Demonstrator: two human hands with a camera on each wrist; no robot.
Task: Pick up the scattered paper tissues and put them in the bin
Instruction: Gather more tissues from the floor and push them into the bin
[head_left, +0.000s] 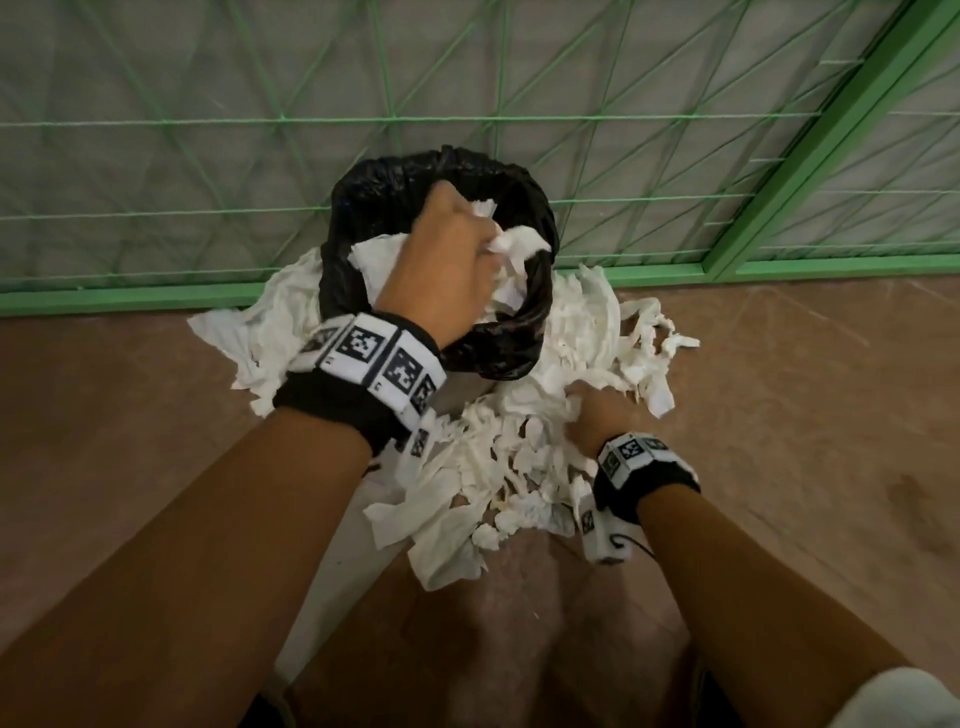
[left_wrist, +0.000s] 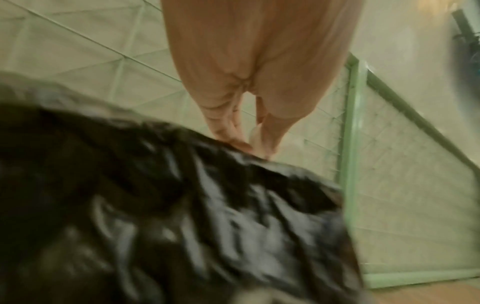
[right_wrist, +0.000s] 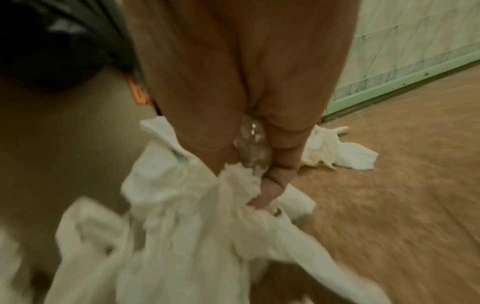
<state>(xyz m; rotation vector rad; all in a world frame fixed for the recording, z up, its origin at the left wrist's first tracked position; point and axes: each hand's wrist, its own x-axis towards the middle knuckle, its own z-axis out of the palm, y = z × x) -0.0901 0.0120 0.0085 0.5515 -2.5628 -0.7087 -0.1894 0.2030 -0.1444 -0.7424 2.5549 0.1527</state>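
Note:
A bin lined with a black bag (head_left: 358, 208) stands on the floor against a fence. My left hand (head_left: 488, 244) hovers over its mouth with fingers curled, pinching white paper tissues (head_left: 519, 241); more tissue (head_left: 379, 254) lies inside. In the left wrist view the left hand (left_wrist: 249, 144) dips behind the blurred bag rim (left_wrist: 182, 205), so the held tissue is hidden there. Lower right, my right hand (head_left: 582, 410) grips a bunch from the tissue pile (head_left: 498, 467) on the floor. The right wrist view shows the right hand (right_wrist: 262, 195) clenched in crumpled tissue (right_wrist: 182, 226).
A green wire fence (head_left: 519, 119) with a green base rail (head_left: 130, 299) runs just behind the bin. Tissues spread left of the bin (head_left: 270, 322) and right of it (head_left: 649, 332). A loose tissue (right_wrist: 337, 152) lies near the rail. Brown floor (head_left: 805, 415) surrounds the pile.

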